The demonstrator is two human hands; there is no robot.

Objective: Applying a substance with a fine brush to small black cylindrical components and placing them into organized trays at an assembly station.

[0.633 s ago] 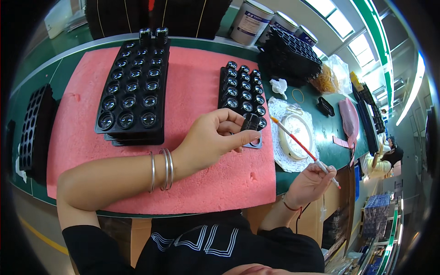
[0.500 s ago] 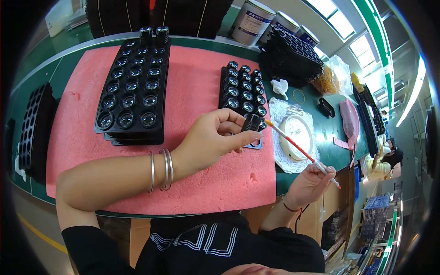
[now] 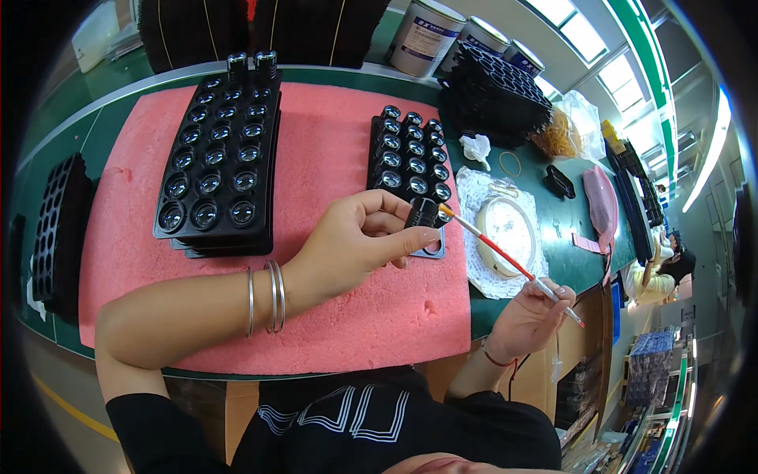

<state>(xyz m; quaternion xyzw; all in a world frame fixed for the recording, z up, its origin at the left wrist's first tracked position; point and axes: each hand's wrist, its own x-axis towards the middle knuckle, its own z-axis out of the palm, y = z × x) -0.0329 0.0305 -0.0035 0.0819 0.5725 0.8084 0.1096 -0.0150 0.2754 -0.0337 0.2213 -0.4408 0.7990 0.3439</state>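
My left hand is closed around a short black lens barrel, held on its side above the near end of a small black tray of lens barrels. In my right hand is a thin paintbrush with a red and pale handle, gripped near its back end. The yellowish bristles are at the right end of the barrel; whether they touch it I cannot tell. A larger stack of black trays, topped with rows of glassy lenses, stands left of my left hand. Both sit on a pink foam mat.
Right of the mat, a round white dish rests on white cloth. Beyond are crumpled tissue, stacked black trays, metal cans and a pink pouch. Another black tray stands at the far left.
The brush tip has moved slightly left, closer to the end of the barrel. The whole view has shifted a little; both hands keep their grips.
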